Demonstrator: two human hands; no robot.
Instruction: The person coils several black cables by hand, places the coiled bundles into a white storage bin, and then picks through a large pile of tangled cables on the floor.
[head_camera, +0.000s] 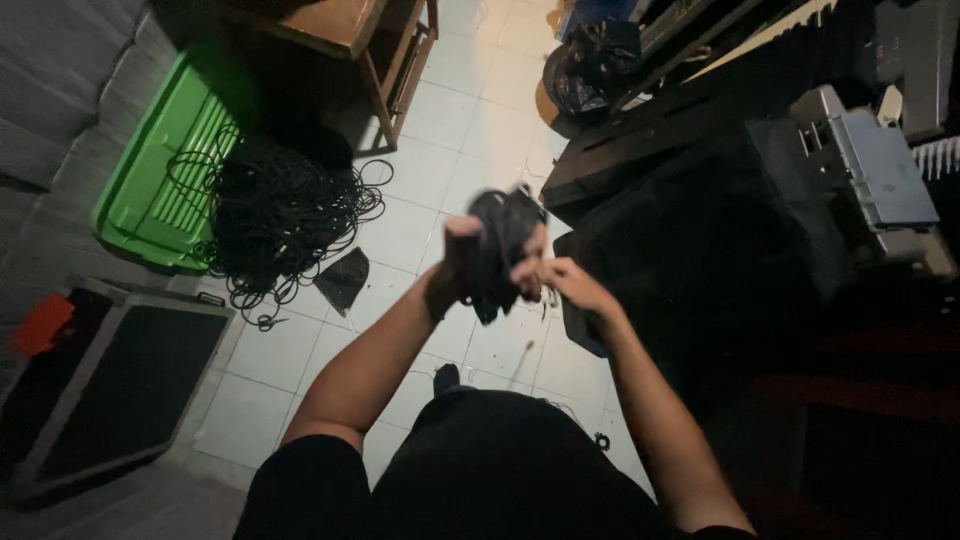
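A dark, blurred bundle of black cable or strap (503, 240) is held up in front of me over a white tiled floor. My left hand (458, 262) grips its left side with the fingers closed round it. My right hand (556, 277) pinches its lower right part. Both forearms reach up from the bottom of the view. What the bundle is exactly cannot be made out because of motion blur.
A large tangle of black cable (280, 215) lies on the floor at left beside a green plastic lid (150, 190). A black case (110, 375) sits lower left, a wooden table (370, 40) at top. Dark equipment (700, 220) and a grey device (880, 175) stand at right.
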